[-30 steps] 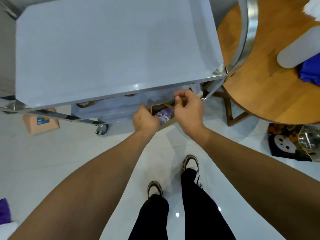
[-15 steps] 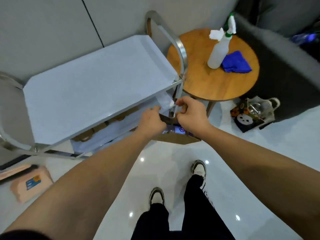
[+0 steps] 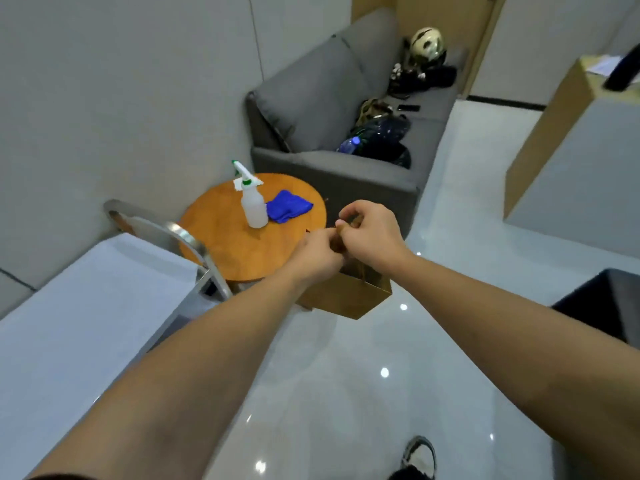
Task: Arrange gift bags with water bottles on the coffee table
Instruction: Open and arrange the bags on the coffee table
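Currently: brown gift bag hanging above floor, beside round wooden table; left hand and right hand both pinching its handles. Table carries spray bottle, blue cloth. Cart left; cluttered grey sofa behind.

both bare forearms reach forward and inward from the lower corners of the view, converging near the middle. the left hand is seen from the back, knuckles up, its fingers curled under and tucked toward the right hand; what they pinch is hidden behind the hand. the right hand sits just beside it and slightly higher, touching it at the fingertips, with fingers bent and the thumb pressed against the index finger in a pinch. both wrists are roughly straight. a foot in a dark-and-white shoe shows at the bottom edge, below the right forearm.
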`<move>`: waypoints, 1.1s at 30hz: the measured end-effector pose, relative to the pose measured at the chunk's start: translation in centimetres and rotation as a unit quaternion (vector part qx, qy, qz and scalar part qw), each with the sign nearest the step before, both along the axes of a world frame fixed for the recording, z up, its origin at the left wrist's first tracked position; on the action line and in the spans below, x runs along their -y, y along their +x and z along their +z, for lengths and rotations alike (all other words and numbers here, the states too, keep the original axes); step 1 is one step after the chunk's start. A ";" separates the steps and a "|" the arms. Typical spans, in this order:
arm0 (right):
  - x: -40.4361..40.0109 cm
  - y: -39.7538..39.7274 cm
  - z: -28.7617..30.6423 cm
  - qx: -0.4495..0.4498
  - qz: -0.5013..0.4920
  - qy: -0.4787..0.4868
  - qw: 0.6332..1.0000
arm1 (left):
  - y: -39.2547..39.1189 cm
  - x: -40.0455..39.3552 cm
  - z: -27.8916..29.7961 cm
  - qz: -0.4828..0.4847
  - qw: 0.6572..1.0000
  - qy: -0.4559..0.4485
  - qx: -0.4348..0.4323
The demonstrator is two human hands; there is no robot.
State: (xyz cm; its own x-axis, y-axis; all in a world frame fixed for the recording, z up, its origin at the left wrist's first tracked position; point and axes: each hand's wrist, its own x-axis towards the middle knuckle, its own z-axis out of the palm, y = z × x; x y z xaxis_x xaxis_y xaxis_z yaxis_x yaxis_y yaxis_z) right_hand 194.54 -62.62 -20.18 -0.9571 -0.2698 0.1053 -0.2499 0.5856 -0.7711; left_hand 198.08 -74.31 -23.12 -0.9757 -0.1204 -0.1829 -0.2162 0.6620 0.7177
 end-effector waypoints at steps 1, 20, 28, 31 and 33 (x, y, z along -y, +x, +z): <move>-2.1 -0.8 0.2 -0.003 -0.019 -0.004 1.000 | -1.3 -2.1 0.4 -0.029 0.999 -0.021 0.001; -39.6 -11.1 -0.9 0.277 -0.381 -0.142 0.870 | -17.7 -40.1 0.9 -0.148 0.989 -0.005 0.016; -49.0 -14.7 -4.0 0.376 -0.424 -0.451 0.690 | -21.5 -50.9 -0.8 -0.281 0.950 0.056 0.123; -51.8 -16.4 -5.2 0.334 -0.506 -0.475 0.638 | -24.4 -55.1 -1.0 -0.379 0.914 0.033 0.137; -53.5 -17.1 -5.6 0.301 -0.539 -0.475 0.627 | -26.6 -58.0 -0.7 -0.481 0.869 -0.047 0.106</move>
